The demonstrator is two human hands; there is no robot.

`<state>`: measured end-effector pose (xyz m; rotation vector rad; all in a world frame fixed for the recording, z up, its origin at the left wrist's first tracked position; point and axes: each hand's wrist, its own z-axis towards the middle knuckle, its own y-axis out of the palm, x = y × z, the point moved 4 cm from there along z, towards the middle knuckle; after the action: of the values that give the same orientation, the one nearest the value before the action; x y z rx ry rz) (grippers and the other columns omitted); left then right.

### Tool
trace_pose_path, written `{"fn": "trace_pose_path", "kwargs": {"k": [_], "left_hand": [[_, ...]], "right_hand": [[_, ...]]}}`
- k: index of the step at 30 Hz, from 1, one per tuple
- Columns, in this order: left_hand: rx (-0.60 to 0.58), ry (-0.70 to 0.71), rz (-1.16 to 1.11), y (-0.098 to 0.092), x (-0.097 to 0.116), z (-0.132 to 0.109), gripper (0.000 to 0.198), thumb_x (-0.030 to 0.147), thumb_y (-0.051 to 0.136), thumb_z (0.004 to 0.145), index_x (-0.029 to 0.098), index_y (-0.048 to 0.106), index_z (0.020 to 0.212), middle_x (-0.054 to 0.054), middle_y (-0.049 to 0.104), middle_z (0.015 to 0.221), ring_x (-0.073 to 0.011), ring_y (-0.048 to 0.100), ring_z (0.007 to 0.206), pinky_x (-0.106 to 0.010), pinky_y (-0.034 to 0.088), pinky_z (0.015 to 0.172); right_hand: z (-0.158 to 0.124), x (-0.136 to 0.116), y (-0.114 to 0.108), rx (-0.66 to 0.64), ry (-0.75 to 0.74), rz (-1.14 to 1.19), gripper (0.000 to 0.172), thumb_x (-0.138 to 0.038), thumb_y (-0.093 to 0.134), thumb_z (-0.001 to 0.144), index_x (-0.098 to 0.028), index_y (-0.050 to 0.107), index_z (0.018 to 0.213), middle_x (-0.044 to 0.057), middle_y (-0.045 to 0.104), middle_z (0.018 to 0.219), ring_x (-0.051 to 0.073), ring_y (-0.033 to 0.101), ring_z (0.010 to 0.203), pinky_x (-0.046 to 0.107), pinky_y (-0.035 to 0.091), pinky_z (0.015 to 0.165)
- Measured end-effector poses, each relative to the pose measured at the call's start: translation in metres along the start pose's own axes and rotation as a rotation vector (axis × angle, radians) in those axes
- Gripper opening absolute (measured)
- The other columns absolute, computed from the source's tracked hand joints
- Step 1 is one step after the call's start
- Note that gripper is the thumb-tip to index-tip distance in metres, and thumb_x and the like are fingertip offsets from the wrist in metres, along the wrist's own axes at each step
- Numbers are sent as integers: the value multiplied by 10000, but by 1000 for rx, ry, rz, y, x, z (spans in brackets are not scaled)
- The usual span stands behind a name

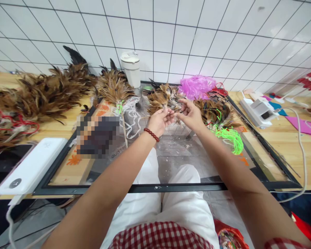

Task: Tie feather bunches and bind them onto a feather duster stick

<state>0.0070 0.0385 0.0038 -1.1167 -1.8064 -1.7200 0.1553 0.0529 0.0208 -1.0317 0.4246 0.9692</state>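
Note:
My left hand (pixel 160 121), with a red bead bracelet at the wrist, is closed in a pinch on a small bunch of brown feathers (pixel 159 98). My right hand (pixel 189 114) meets it from the right, fingers pinched on the same feathers. Both hands hover over a glass-topped, black-framed table (pixel 171 188). A loose pile of brown feathers (pixel 215 110) lies just right of my right hand.
A finished feather duster (pixel 114 90) with a stick handle and white cord lies left of my hands. More feather bundles (pixel 41 93) cover the left. A white cup (pixel 131 69), pink plastic (pixel 197 86), green cord (pixel 230 136), a power bank (pixel 33 166) and a white device (pixel 256 110) surround the work area.

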Motion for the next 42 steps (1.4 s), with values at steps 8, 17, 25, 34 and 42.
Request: {"fn": "trace_pose_path", "kwargs": {"k": [8,17,25,34,42], "left_hand": [[131,169,63,-7,2,6,122,209,593,852,128,600,760,34,539,586,-33,479,472,-162,403,487],[192,172,153,-7,2,6,153,243,642,815,129,600,723,25,552,586,-38,491,460,-172,411,478],[208,189,427,-7,-6,9,142,195,638,786,127,626,661,-16,638,643,-75,581,518,-173,450,494],[193,163,548,-10,-14,13,157,156,619,780,140,641,625,-10,618,557,-95,548,447,-203,429,468],[111,131,613,-4,-12,9,223,116,625,770,124,596,549,-2,557,502,-61,479,392,-184,381,421]], "right_hand": [[-1,16,-7,-184,-52,-253,187,-158,567,766,-169,725,865,58,664,852,176,587,790,301,437,740],[-11,-7,2,-255,-314,-778,166,-176,493,868,-194,642,940,96,645,1006,236,530,922,336,319,757],[-12,-24,4,-169,-393,-847,238,-188,399,910,-144,629,948,100,675,818,223,552,795,347,279,768],[-15,-30,9,-135,-396,-865,232,-224,431,889,-143,647,862,96,671,760,210,538,716,345,261,725],[-14,-30,7,-121,-382,-863,268,-245,407,911,-145,652,870,108,672,798,225,550,767,356,276,749]]}}
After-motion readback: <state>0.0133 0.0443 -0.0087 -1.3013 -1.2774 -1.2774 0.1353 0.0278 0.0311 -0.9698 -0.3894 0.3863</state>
